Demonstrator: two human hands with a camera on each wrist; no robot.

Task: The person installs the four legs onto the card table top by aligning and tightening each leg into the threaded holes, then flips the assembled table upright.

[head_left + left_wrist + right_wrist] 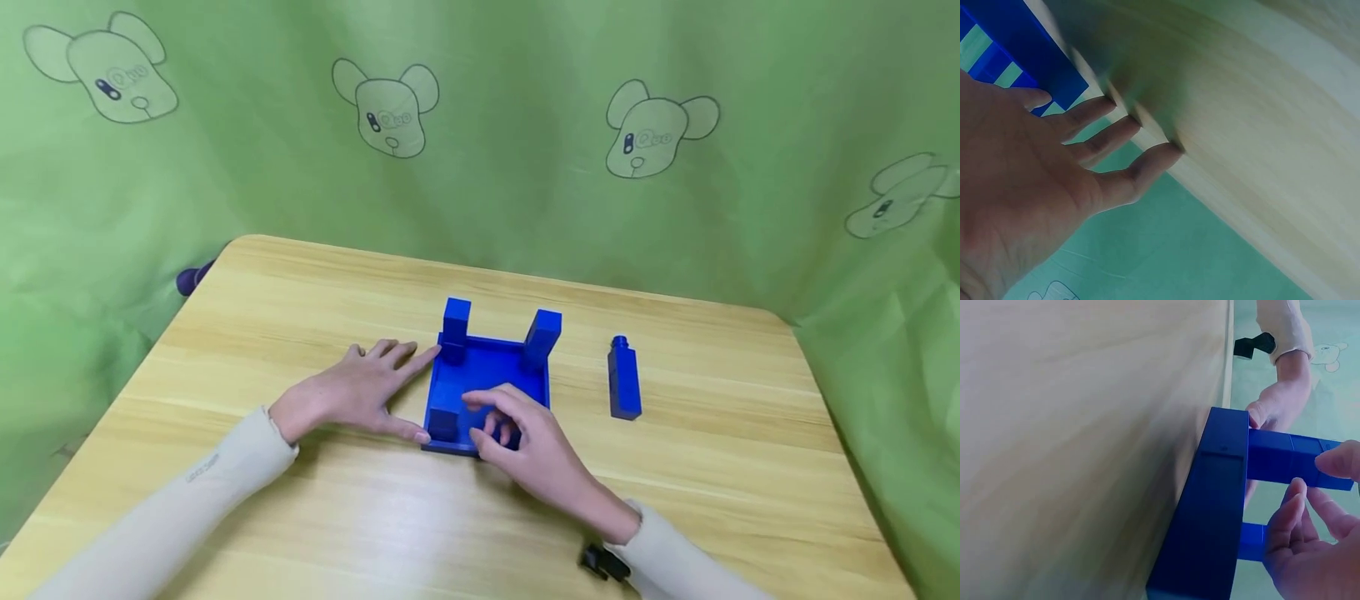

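Observation:
A blue square base (480,375) with a raised rim lies on the table. Blue square posts stand at its far left (456,325), far right (543,333) and near left (444,422) corners. My left hand (360,387) is spread flat beside the base, index fingertip and thumb touching its left edge. Over the near right part of the base hovers my right hand (525,433), loosely bent, thumb and index finger apart. In the right wrist view these fingertips are close around the near post (1285,456), with no grip showing. The near right corner is hidden by this hand.
A loose blue post (624,382) with a threaded end lies on the wooden table (720,467) right of the base. Green curtain (510,208) hangs behind and beside the table. A black device (603,562) is at the right wrist.

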